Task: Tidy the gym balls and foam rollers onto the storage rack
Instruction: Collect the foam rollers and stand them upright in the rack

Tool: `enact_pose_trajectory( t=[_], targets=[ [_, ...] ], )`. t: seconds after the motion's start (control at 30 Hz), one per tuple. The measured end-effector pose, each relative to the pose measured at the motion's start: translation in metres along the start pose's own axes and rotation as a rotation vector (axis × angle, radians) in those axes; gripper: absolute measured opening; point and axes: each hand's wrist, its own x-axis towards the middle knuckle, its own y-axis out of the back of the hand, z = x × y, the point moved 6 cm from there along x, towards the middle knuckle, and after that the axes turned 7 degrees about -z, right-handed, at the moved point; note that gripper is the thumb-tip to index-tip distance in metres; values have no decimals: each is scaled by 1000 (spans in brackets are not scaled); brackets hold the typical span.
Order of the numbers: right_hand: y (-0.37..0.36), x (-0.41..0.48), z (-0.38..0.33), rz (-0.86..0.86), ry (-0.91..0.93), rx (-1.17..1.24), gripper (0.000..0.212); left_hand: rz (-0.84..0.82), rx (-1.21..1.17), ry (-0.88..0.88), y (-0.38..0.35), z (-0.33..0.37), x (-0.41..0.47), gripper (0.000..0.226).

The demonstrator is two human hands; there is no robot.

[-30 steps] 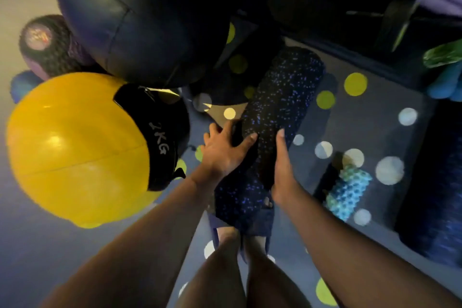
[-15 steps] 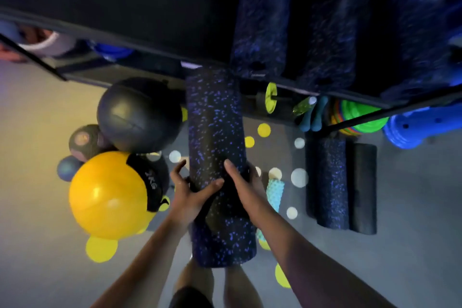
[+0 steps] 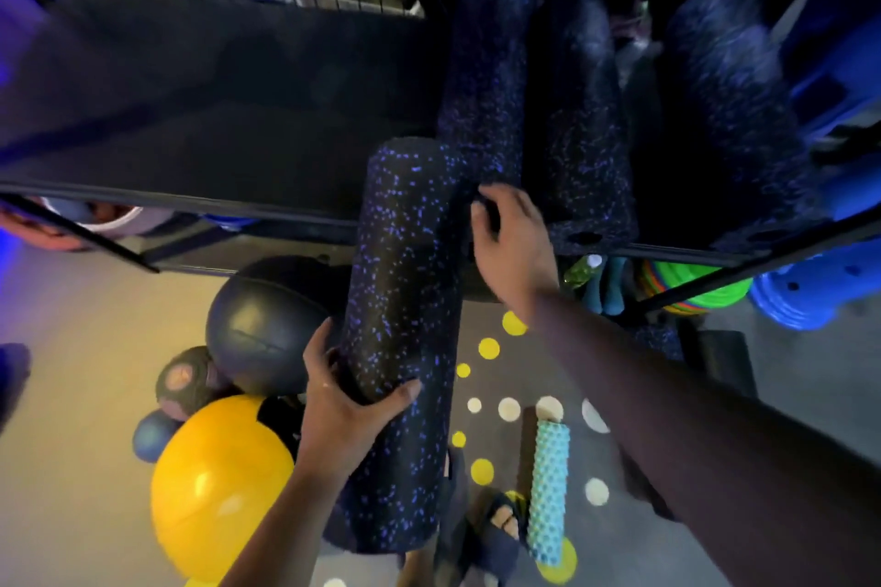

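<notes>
Foam roller (image 3: pixel 405 281) rises above left hand (image 3: pixel 341 410) (gripped low).

We see the rack's dark shelf (image 3: pixel 205 148) carrying three speckled rollers (image 3: pixel 586 133) at one o'clock. On the floor (image 3: pixel 62 467), a yellow ball (image 3: pixel 219 491) and a black ball (image 3: pixel 262 324) lie at eight o'clock. A teal roller (image 3: pixel 548 486) lies on the dotted mat (image 3: pixel 496 377) at five.

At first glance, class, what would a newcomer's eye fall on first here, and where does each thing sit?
The blue-flecked foam roller fills the centre, gripped by the left hand, its top at the storage rack. A glossy yellow ball sits lower left on the floor; the right hand reaches the shelved rollers.
</notes>
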Motion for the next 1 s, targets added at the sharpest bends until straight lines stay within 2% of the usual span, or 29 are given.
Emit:
enact_pose_trajectory(
  t=[0.03, 0.1, 0.2, 0.3, 0.37, 0.43, 0.57, 0.67, 0.77, 0.9, 1.0],
  targets=[
    [1, 24, -5, -17, 35, -81, 42, -11, 10, 5, 6, 2, 4, 131],
    [-2, 67, -10, -171, 44, -304, 54, -20, 27, 11, 19, 8, 12, 134],
    [-6, 101, 13, -457, -119, -505, 67, -20, 63, 19, 38, 22, 32, 130],
    [-8, 94, 45, -594, -279, -563, 68, 11, 102, 11, 53, 37, 52, 127],
    [-11, 86, 58, -567, -330, -548, 66, 17, 139, -8, 60, 45, 65, 126],
    [-15, 93, 57, -461, -326, -473, 63, 10, 156, -19, 62, 50, 75, 126],
    [-26, 138, 21, -293, -138, -419, 88, -16, 157, -6, 62, 50, 85, 128],
    [-37, 174, 7, -321, -23, -550, 99, 1, 143, 20, 66, 41, 80, 126],
    [-50, 194, 18, -405, -42, -636, 94, 54, 87, 89, 71, 29, 73, 126],
    [-66, 198, 19, -277, -10, -702, 85, 153, -75, 199, 76, 25, 89, 125],
    [-58, 192, 24, -285, 26, -805, 81, 192, -63, 165, 75, 40, 113, 122]
  ],
)
